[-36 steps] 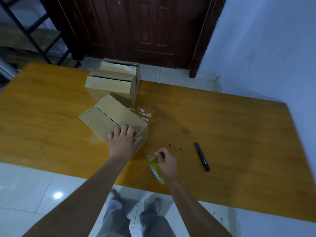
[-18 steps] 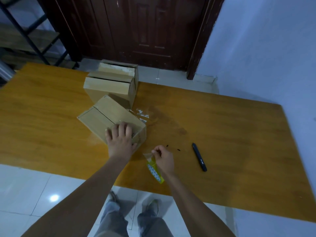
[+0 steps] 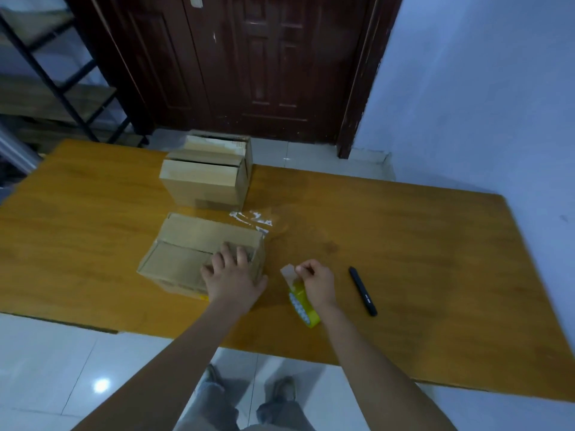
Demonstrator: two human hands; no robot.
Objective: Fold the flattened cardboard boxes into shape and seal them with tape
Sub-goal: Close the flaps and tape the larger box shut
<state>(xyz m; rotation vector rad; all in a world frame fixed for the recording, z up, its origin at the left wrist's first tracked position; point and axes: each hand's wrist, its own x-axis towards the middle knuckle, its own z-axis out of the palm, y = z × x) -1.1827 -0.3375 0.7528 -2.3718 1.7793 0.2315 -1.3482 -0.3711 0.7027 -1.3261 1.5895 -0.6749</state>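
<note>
A folded cardboard box [image 3: 186, 244] lies on the wooden table [image 3: 404, 244] with its two top flaps closed. My left hand [image 3: 231, 275] presses flat on the box's near right corner, fingers spread and straight. Just right of the box, my right hand [image 3: 317, 283] pinches the loose end of the tape above a yellow tape roll [image 3: 303, 306], which stands on edge on the table. Another cardboard box [image 3: 205, 178] stands farther back, behind the first one.
A black pen-like tool [image 3: 362, 290] lies right of my right hand. Scraps of clear tape [image 3: 253, 219] stick to the table behind the near box. A dark wooden door [image 3: 249, 63] and a metal shelf [image 3: 62, 88] stand beyond the table.
The near box has turned so its long side runs more level with the table's front edge, my left hand still pressing on it. My right hand keeps the tape end pinched.
</note>
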